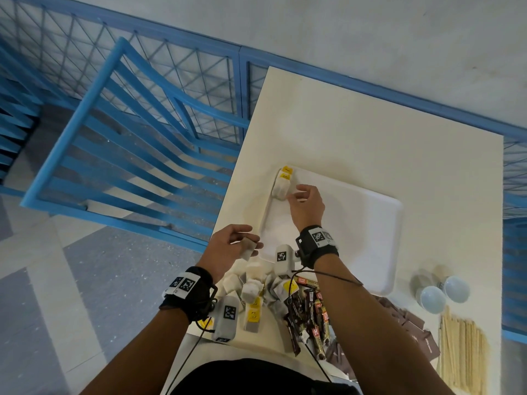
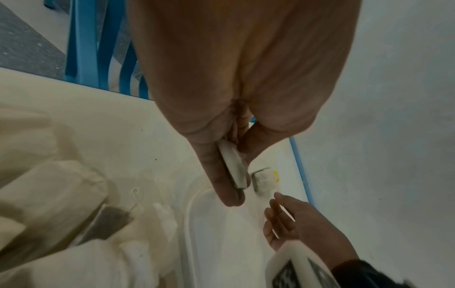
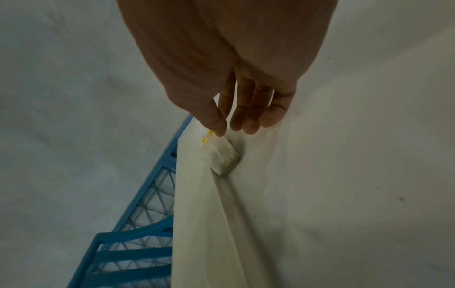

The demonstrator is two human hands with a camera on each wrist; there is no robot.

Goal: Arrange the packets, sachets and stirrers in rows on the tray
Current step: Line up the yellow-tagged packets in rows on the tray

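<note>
A white tray [image 1: 397,223] lies on the cream table. Two tea bags [image 1: 281,186] with yellow tags sit in a row at its far left corner. My right hand [image 1: 296,194] hovers right beside them with relaxed fingers. In the right wrist view its thumb tip [image 3: 219,130] touches the nearer tea bag [image 3: 222,155], and the hand [image 3: 230,127] holds nothing. My left hand [image 1: 251,244] is at the tray's near left corner and pinches one tea bag [image 1: 249,248]. That tea bag [image 2: 234,165] is clamped between thumb and forefinger of the left hand [image 2: 242,188], above the tray's rim [image 2: 189,216].
Near the table's front edge lie a heap of tea bags [image 1: 253,290], dark sachets [image 1: 309,316], brown packets [image 1: 410,323] and wooden stirrers [image 1: 462,354]. Two white cups [image 1: 445,295] stand right of the tray. A blue chair [image 1: 128,143] stands left of the table.
</note>
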